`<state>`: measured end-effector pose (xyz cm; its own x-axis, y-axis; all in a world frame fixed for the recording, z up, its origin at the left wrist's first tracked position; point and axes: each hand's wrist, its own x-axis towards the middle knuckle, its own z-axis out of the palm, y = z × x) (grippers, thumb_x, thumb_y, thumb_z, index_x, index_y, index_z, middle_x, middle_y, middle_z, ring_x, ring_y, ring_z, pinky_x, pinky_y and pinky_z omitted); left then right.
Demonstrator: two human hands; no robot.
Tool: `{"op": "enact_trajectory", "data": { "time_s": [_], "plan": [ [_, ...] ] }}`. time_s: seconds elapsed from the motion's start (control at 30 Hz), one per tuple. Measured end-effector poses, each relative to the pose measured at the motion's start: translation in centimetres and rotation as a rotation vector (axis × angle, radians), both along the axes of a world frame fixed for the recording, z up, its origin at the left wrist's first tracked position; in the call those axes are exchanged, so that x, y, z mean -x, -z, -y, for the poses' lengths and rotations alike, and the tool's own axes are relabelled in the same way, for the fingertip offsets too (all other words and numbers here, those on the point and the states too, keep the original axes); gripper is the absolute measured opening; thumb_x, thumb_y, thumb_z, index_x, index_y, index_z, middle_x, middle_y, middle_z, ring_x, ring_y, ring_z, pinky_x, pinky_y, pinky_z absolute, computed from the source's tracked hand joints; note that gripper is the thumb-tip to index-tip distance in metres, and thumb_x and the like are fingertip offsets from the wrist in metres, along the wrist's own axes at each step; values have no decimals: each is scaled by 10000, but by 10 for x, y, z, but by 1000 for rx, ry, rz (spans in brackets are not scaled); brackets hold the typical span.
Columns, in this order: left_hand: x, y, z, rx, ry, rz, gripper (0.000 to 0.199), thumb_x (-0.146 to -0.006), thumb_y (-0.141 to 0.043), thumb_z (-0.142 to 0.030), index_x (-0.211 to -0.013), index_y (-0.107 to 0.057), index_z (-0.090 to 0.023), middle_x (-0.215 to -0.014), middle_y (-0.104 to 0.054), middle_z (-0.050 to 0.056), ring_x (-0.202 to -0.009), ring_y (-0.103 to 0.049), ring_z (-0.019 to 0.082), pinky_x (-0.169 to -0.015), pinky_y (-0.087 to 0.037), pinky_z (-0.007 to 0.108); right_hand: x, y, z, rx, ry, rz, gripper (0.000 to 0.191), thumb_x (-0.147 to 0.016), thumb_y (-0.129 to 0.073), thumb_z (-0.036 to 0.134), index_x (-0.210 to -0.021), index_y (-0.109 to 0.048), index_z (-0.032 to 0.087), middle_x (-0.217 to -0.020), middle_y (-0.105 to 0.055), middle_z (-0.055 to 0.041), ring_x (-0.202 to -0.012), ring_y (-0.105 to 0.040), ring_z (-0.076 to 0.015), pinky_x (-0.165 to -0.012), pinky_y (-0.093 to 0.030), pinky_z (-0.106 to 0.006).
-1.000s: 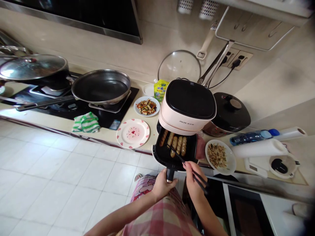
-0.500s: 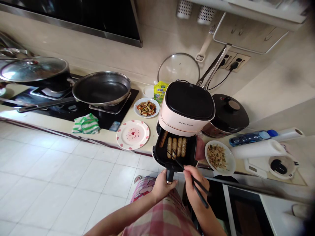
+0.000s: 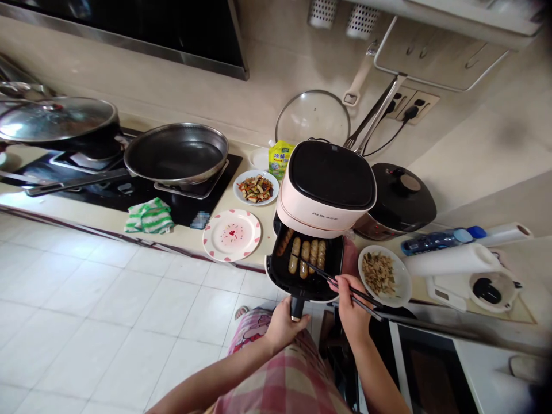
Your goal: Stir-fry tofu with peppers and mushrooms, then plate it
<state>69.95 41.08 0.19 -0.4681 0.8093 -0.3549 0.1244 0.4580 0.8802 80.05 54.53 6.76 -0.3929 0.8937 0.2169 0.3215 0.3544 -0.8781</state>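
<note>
My left hand [image 3: 285,326] is wrapped round the handle [image 3: 297,306] of the air fryer drawer [image 3: 282,276], which is pulled out of the pink and black air fryer [image 3: 330,190]. In the drawer lie several pale sausages [image 3: 305,260] side by side, with a browner one [image 3: 284,242] at the left wall. Dark chopsticks [image 3: 328,277] are held in my right hand [image 3: 353,302] at the drawer's right front corner. Their tips reach in among the sausages at the left.
A plate with a pink rim pattern [image 3: 232,236] lies left of the drawer, below a plate of cooked vegetables [image 3: 256,188]. A bowl of food [image 3: 383,276] stands at the right. Farther left are a frying pan [image 3: 176,154] and a striped cloth [image 3: 149,217].
My right hand has moved right and slightly up, and the chopsticks now lie flatter. The leftmost pale sausage has shifted left and up, leaving a gap beside its neighbour.
</note>
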Motion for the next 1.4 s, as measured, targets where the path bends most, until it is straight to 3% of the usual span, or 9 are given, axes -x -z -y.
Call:
{"op": "enact_trajectory", "data": {
  "time_s": [0.2,0.37,0.5,0.73,0.8,0.93,1.07,1.2,1.4],
  "plan": [
    [-3,3,0,-17,-17,9,189,-685,-654,-260,-796,-518,-191,-762,-651,24,-708,-596,174,-680,-465,288,-11,-8,11,-316,-15,152,231,-947,-441,308,-858,-622,195,-755,-706,-48,-670,-687,-178,-634,-571,-286],
    [-4,1,0,-35,-35,23,189,-692,-647,-260,-821,-527,-191,-769,-641,13,-717,-591,170,-682,-467,282,2,-16,28,-467,-173,216,194,-933,-491,313,-888,-649,211,-811,-720,-42,-718,-688,-184,-667,-569,-287],
    [-4,2,0,-44,-25,35,202,-693,-637,-259,-847,-534,-178,-803,-646,31,-734,-594,177,-692,-471,290,16,-9,30,-339,-255,183,211,-927,-499,316,-831,-660,219,-787,-707,-38,-716,-680,-177,-667,-565,-272],
    [-4,6,0,-20,-26,18,202,-689,-647,-260,-831,-522,-188,-779,-656,29,-724,-603,183,-696,-468,298,5,16,4,124,21,-103,286,-931,-464,407,-854,-601,168,-775,-706,-61,-619,-699,-187,-602,-605,-312],
    [-4,6,0,-18,-31,15,198,-689,-652,-252,-827,-524,-190,-784,-658,30,-731,-606,183,-703,-469,298,-2,17,-2,142,21,-97,285,-911,-500,422,-841,-613,170,-769,-701,-54,-653,-707,-197,-626,-606,-313],
    [-5,5,0,-21,-31,15,192,-693,-663,-240,-829,-537,-191,-791,-663,28,-740,-613,181,-707,-473,292,-14,7,-1,-116,-19,45,233,-927,-488,348,-843,-632,186,-753,-701,-44,-668,-698,-186,-625,-585,-287],
    [-5,4,0,-26,-26,12,191,-703,-654,-250,-840,-539,-183,-805,-658,39,-752,-608,186,-713,-473,294,-17,-14,17,-435,-153,198,184,-930,-499,299,-867,-645,206,-808,-713,-43,-717,-688,-184,-665,-577,-289],
    [-5,5,1,-30,-27,4,212,-702,-651,-262,-861,-538,-178,-805,-643,35,-750,-595,183,-714,-470,292,-14,-24,30,-549,-248,209,119,-918,-535,251,-955,-642,214,-884,-709,-39,-787,-688,-181,-708,-580,-279],
    [-6,6,0,-29,-33,6,191,-699,-646,-276,-815,-526,-183,-779,-638,32,-727,-595,183,-693,-467,292,-16,-15,22,-593,-224,177,124,-927,-505,203,-907,-627,200,-820,-692,-36,-708,-674,-156,-653,-573,-247]
  ]
}}
